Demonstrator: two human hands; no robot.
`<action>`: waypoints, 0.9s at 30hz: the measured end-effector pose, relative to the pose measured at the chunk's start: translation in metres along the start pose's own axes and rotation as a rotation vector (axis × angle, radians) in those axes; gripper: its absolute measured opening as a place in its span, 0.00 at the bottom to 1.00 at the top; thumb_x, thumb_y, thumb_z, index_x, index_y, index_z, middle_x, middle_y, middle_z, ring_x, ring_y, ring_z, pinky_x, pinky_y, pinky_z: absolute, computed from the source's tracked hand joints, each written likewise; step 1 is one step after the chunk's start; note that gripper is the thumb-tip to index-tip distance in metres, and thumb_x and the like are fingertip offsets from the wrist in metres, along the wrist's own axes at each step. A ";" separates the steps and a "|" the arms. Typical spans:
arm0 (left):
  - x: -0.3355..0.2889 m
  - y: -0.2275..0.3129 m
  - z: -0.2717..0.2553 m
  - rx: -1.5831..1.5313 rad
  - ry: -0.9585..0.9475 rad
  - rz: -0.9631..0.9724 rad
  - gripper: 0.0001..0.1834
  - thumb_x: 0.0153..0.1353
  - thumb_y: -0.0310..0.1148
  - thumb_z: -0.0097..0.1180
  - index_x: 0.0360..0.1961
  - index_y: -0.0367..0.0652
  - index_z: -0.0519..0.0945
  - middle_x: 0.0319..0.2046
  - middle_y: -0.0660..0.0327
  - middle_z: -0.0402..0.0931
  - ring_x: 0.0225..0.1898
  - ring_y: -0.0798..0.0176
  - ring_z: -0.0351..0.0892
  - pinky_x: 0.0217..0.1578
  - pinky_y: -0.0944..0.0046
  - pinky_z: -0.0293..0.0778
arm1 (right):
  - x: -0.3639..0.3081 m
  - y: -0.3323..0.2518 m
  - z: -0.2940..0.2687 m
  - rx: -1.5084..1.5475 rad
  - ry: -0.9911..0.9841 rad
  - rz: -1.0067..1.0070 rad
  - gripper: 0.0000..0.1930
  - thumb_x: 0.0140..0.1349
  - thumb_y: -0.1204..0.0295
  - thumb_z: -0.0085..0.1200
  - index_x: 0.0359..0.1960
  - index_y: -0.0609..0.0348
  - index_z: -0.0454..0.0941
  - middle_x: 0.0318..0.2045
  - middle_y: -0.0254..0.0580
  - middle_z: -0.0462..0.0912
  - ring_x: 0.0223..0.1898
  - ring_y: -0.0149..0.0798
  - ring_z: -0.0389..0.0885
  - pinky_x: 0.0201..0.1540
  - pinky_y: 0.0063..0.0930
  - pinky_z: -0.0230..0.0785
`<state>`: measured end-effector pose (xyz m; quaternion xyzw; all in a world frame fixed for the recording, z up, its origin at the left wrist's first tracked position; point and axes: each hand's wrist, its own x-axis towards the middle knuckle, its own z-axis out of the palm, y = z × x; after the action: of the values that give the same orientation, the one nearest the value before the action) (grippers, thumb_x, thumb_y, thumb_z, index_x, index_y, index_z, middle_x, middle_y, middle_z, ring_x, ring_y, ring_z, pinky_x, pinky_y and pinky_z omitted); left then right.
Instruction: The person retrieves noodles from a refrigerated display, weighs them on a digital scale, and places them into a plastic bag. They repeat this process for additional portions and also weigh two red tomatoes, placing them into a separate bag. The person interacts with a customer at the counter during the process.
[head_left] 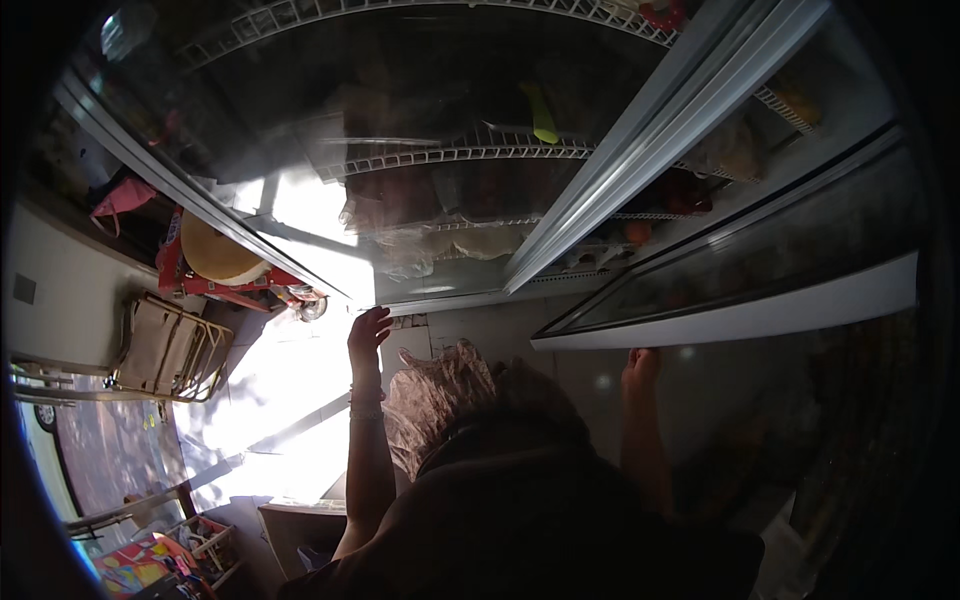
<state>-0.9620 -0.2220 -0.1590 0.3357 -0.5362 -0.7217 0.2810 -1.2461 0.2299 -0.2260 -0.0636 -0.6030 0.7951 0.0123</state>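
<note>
A glass-fronted display fridge stands in front of me. Its right-hand glass door is swung outward, and my right hand grips the white edge of it, the fingertips partly hidden. Raised at the lower left corner of the closed glass door, my left hand has loosely bent fingers, slightly apart, with nothing in them. Whether it touches the frame I cannot tell. White wire shelves inside hold dim bagged goods and a yellow-green item.
Folded metal chairs lean by the left wall, below a red stand bearing a round tan-topped thing. A crate of colourful packets is at the lower left. Bright sunlight falls across the floor; the right side is dark.
</note>
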 end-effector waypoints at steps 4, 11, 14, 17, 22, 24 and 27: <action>0.021 0.029 0.026 0.059 -0.144 0.054 0.18 0.69 0.37 0.42 0.53 0.37 0.74 0.48 0.57 0.78 0.48 0.63 0.79 0.47 0.67 0.73 | -0.028 0.079 -0.097 -0.071 0.197 -0.162 0.14 0.71 0.59 0.45 0.47 0.54 0.71 0.32 0.34 0.73 0.30 0.31 0.67 0.33 0.26 0.63; 0.029 0.087 0.055 0.213 -0.127 0.167 0.17 0.64 0.26 0.44 0.54 0.35 0.73 0.49 0.55 0.76 0.49 0.62 0.78 0.49 0.68 0.74 | -0.025 0.103 -0.151 -0.111 0.519 -0.021 0.23 0.70 0.63 0.46 0.63 0.53 0.58 0.50 0.42 0.70 0.45 0.38 0.69 0.47 0.34 0.64; 0.035 0.087 0.069 0.138 -0.083 0.111 0.16 0.65 0.30 0.46 0.50 0.36 0.76 0.48 0.57 0.77 0.48 0.63 0.77 0.49 0.67 0.73 | -0.009 0.161 -0.127 -0.065 0.330 0.179 0.29 0.70 0.64 0.46 0.70 0.52 0.52 0.57 0.45 0.68 0.52 0.42 0.70 0.53 0.37 0.64; 0.031 0.084 0.075 0.223 -0.058 0.056 0.16 0.66 0.35 0.46 0.50 0.38 0.76 0.47 0.59 0.78 0.47 0.64 0.78 0.48 0.65 0.73 | 0.028 0.199 -0.014 0.013 -0.041 0.609 0.32 0.68 0.68 0.50 0.71 0.51 0.51 0.52 0.46 0.77 0.41 0.39 0.81 0.37 0.34 0.78; 0.012 0.082 0.095 0.418 -0.018 0.026 0.16 0.67 0.37 0.47 0.50 0.39 0.76 0.46 0.59 0.79 0.47 0.63 0.79 0.47 0.64 0.73 | 0.148 0.154 0.205 -0.461 -0.456 0.637 0.30 0.64 0.72 0.50 0.68 0.53 0.55 0.32 0.45 0.80 0.27 0.36 0.79 0.24 0.27 0.70; 0.021 0.092 0.130 0.428 -0.070 0.009 0.17 0.68 0.38 0.47 0.51 0.40 0.76 0.47 0.58 0.78 0.46 0.63 0.79 0.47 0.65 0.73 | 0.217 0.235 0.180 -0.693 -0.452 0.441 0.25 0.63 0.70 0.50 0.62 0.57 0.62 0.36 0.47 0.79 0.33 0.41 0.79 0.32 0.33 0.71; 0.016 0.083 0.127 0.459 0.008 -0.024 0.18 0.67 0.38 0.48 0.53 0.39 0.75 0.46 0.58 0.78 0.46 0.62 0.79 0.46 0.65 0.73 | 0.227 0.268 0.197 -0.804 -0.253 0.160 0.20 0.58 0.70 0.53 0.52 0.63 0.70 0.40 0.51 0.78 0.40 0.51 0.78 0.43 0.41 0.71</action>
<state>-1.0678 -0.1819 -0.0566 0.4001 -0.6810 -0.5829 0.1909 -1.4785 -0.0100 -0.4509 -0.0119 -0.8549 0.4968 -0.1492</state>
